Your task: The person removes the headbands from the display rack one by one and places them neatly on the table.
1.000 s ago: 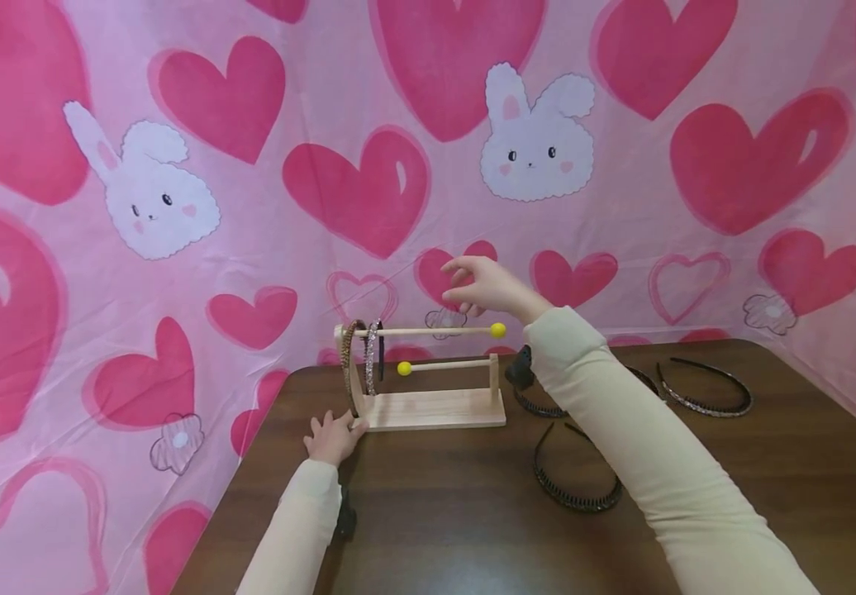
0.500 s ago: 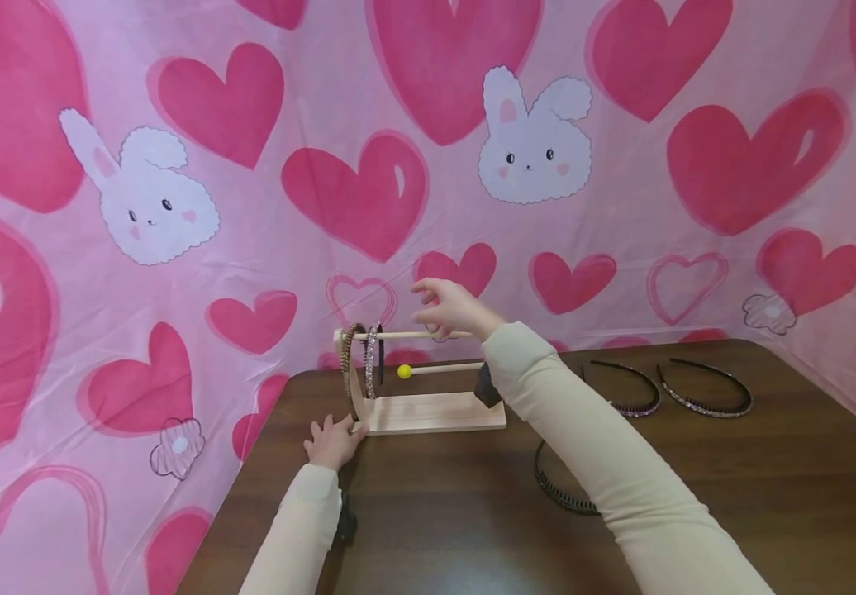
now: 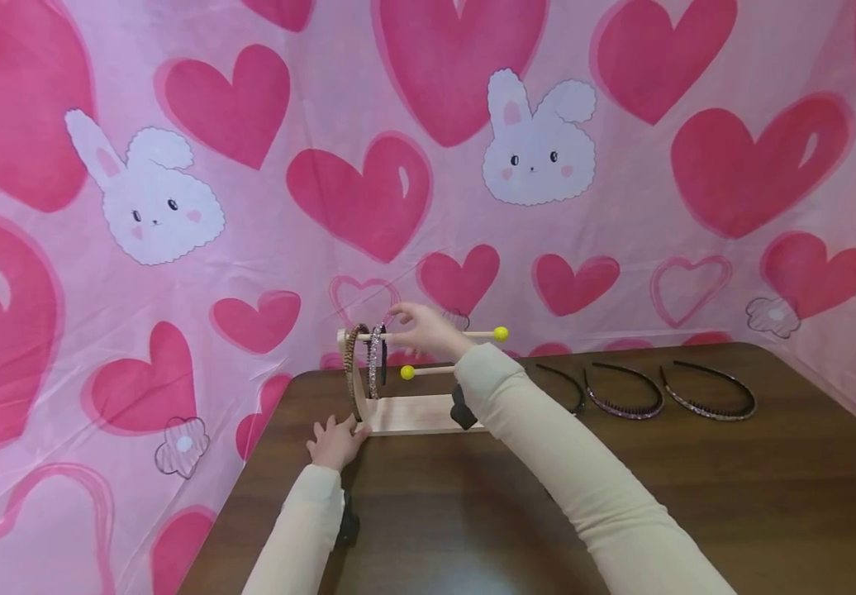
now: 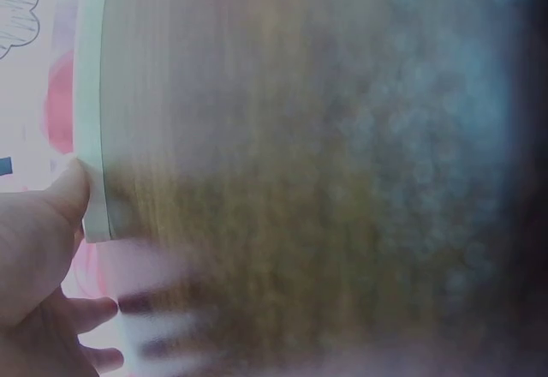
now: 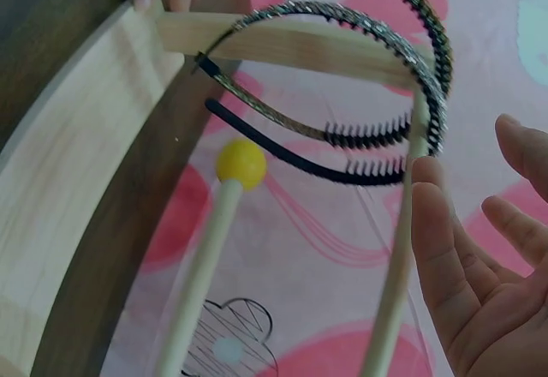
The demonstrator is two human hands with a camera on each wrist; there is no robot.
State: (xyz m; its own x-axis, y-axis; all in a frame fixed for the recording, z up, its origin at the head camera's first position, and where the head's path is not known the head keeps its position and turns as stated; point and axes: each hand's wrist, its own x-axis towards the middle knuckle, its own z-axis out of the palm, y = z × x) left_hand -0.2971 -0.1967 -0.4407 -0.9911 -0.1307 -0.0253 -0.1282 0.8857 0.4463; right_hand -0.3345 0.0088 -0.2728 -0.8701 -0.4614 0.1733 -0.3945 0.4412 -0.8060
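Right arm (image 3: 569,471) reaches forward-left. Right hand (image 3: 428,332) at upper rod (image 3: 480,335), fingers extended, unclenched, tips right beside silver headband (image 3: 373,364); can't tell if touching. Silver and brown headband (image 3: 350,372) hang on rod's left end. Left hand (image 3: 335,444) low, fingers spread, thumb against wooden base (image 3: 413,415), nothing grasped.
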